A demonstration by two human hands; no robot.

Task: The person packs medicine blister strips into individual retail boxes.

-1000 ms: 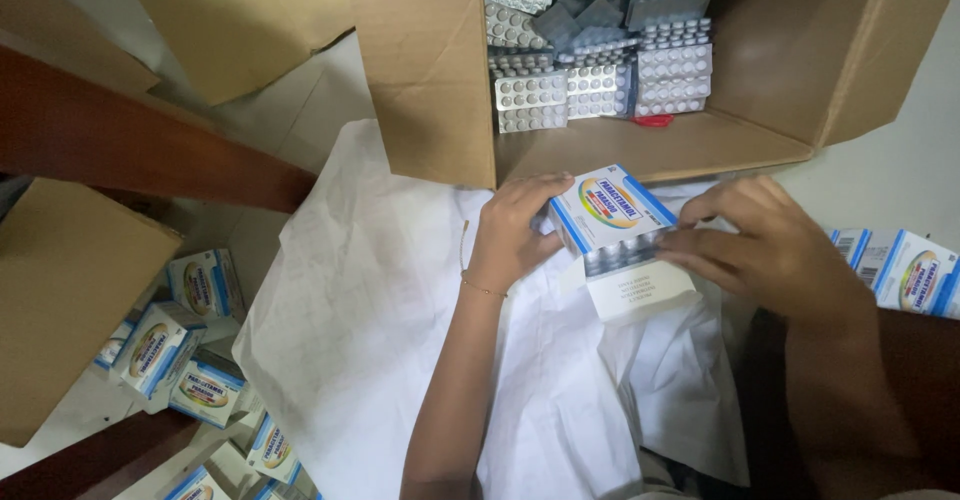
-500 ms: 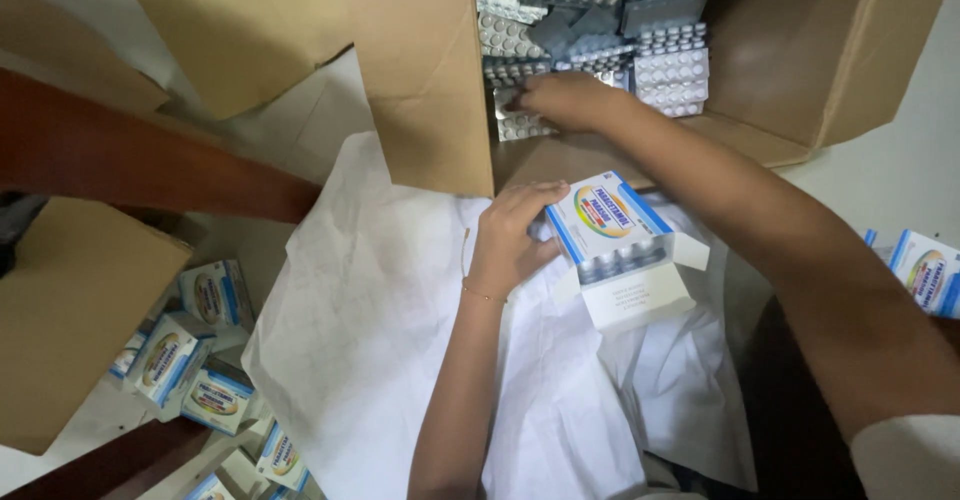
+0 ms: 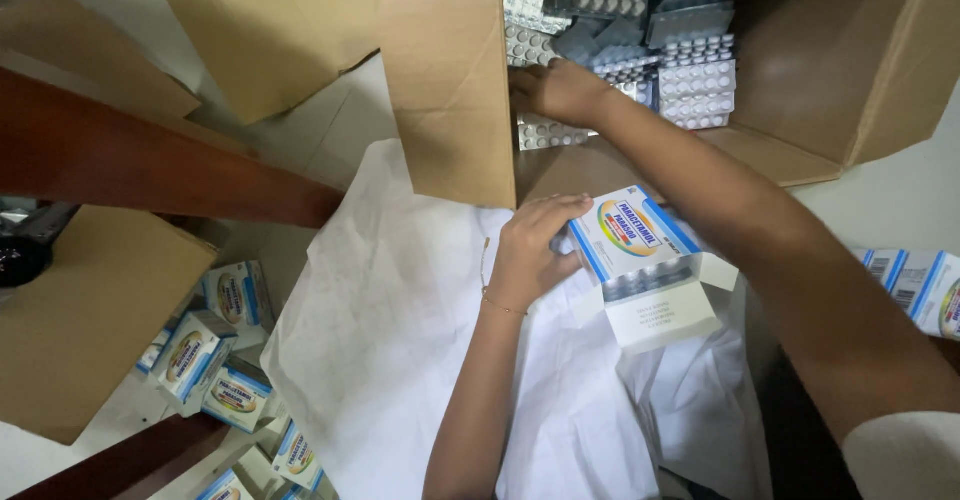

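The right hand (image 3: 560, 90) reaches to the upper middle of the frame, into the big open cardboard carton (image 3: 800, 100), and lies on the heap of silver blister strips (image 3: 660, 50); its fingers curl down onto the strips at the heap's left edge, but whether they have pinched one cannot be told. The small open medicine box (image 3: 640, 250) sits below and slightly right of that hand, near the frame's centre, gripped at its left end by the left hand (image 3: 530, 250), fingers wrapped over the top edge. The box's long axis runs from upper left to lower right, its open flap (image 3: 665, 310) hanging toward the lower edge, a row of strips already visible in the mouth. So the strips lie above the box, and the right hand is the nearer to them, the left staying at the box. The box is white with blue borders and a round yellow and red emblem. More boxes of the same kind lie at the lower left (image 3: 220, 350) beside a plain brown carton (image 3: 80, 330), and two at the right edge (image 3: 920, 285). White cloth (image 3: 400, 340) covers the lap beneath.
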